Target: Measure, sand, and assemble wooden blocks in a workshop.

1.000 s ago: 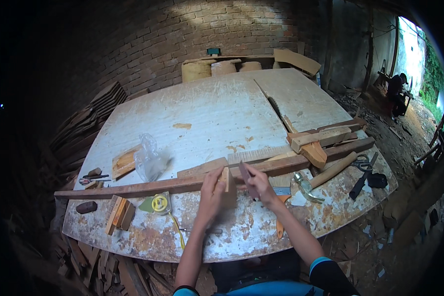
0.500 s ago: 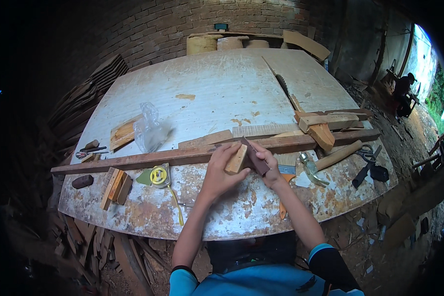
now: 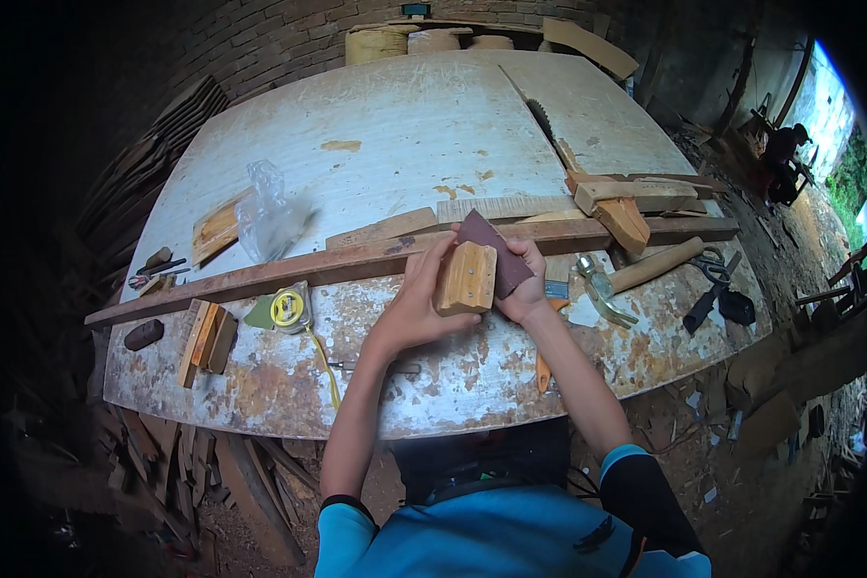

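Over the near edge of the desk [image 3: 270,395] the two forearms come in, and the hands are close together. The left hand [image 3: 417,301] is curved around a small wooden block [image 3: 467,277], with the thumb at its near end. The right hand [image 3: 528,297] grips a dark reddish sheet [image 3: 512,268], which stands at the right of the block; whether these two touch, I cannot tell. So the block is between the hands, above the near part of the desk. At the right there are a brush [image 3: 543,371] and a hammer [image 3: 650,268]; at the left, a tape measure [image 3: 287,308]. Farther, a long beam [image 3: 356,259] crosses from left to right and limits the room. Beyond it, the pale top spreads widely toward the far edge, with a plastic bag [image 3: 268,223] at the left and a saw blade [image 3: 539,118] at the right.
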`<state>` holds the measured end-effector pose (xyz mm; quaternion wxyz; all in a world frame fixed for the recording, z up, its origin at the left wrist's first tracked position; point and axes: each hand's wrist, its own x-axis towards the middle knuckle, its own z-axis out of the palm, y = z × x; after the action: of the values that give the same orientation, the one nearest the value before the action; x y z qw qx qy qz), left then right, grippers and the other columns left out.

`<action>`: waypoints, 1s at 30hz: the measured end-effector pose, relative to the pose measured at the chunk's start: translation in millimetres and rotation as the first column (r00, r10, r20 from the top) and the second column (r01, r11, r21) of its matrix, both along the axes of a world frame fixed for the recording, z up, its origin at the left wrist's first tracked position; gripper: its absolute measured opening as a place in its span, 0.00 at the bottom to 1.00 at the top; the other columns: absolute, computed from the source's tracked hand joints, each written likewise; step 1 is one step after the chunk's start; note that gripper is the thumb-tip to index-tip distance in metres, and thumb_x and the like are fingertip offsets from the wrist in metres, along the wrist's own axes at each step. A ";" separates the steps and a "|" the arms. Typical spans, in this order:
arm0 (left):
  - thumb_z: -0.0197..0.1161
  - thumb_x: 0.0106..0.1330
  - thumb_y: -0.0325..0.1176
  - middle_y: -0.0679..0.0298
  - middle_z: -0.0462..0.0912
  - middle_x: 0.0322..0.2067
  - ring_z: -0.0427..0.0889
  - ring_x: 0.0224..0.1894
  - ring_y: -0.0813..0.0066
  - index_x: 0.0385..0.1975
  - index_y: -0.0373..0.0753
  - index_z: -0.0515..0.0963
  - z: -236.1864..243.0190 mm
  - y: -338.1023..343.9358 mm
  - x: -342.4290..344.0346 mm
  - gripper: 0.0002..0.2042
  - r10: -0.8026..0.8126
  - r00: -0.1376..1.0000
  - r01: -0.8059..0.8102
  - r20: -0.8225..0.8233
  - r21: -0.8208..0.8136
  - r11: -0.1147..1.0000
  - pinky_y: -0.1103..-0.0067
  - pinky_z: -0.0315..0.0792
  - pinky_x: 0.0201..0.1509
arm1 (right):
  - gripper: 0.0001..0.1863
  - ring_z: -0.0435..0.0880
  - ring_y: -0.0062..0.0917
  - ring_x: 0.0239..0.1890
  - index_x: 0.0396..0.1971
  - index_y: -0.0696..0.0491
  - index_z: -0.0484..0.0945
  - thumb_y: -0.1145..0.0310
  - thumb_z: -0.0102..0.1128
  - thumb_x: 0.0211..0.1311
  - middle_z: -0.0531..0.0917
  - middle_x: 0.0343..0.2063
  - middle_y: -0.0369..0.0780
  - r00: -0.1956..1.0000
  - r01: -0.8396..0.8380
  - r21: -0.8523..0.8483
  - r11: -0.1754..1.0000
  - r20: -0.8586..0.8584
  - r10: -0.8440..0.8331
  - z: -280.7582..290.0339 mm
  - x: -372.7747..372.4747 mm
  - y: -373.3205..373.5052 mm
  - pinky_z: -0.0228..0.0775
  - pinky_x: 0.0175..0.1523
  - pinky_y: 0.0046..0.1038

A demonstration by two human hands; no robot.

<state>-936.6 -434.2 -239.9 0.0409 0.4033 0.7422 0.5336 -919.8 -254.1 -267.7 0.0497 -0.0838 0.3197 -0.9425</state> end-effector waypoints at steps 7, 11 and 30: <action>0.77 0.33 0.46 0.54 0.68 0.51 0.63 0.55 0.51 0.54 0.37 0.63 -7.5 12.7 9.4 0.45 0.202 0.869 -0.304 -0.452 -0.164 0.938 0.63 0.61 0.58 | 0.38 0.69 0.33 0.60 0.63 0.63 0.57 0.53 0.39 0.55 0.66 0.61 0.46 1.000 0.003 0.020 1.000 0.008 -0.003 -3.5 -1.2 3.3 0.58 0.66 0.33; 0.76 0.35 0.46 0.52 0.69 0.49 0.67 0.54 0.52 0.52 0.34 0.63 -18.6 21.2 10.9 0.43 0.235 0.847 -0.305 -0.478 -0.073 0.950 0.63 0.60 0.57 | 0.33 0.72 0.30 0.57 0.61 0.60 0.62 0.58 0.40 0.55 0.71 0.56 0.44 0.999 0.028 -0.037 0.999 0.019 -0.027 -2.8 -2.3 4.4 0.62 0.63 0.32; 0.72 0.32 0.49 0.55 0.74 0.46 0.72 0.51 0.55 0.50 0.36 0.67 34.2 21.5 -52.9 0.41 0.117 0.841 -0.452 -0.528 -0.569 0.687 0.61 0.62 0.55 | 0.18 0.81 0.33 0.43 0.52 0.56 0.74 0.70 0.52 0.62 0.81 0.45 0.49 0.837 0.535 0.747 0.395 -0.406 -0.366 -6.4 -10.3 11.6 0.71 0.47 0.29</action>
<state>-989.5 -412.7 -205.7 -0.0753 0.3486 0.9266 0.1188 -930.1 -242.5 -274.1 -0.2026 -0.0422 0.7435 -0.6359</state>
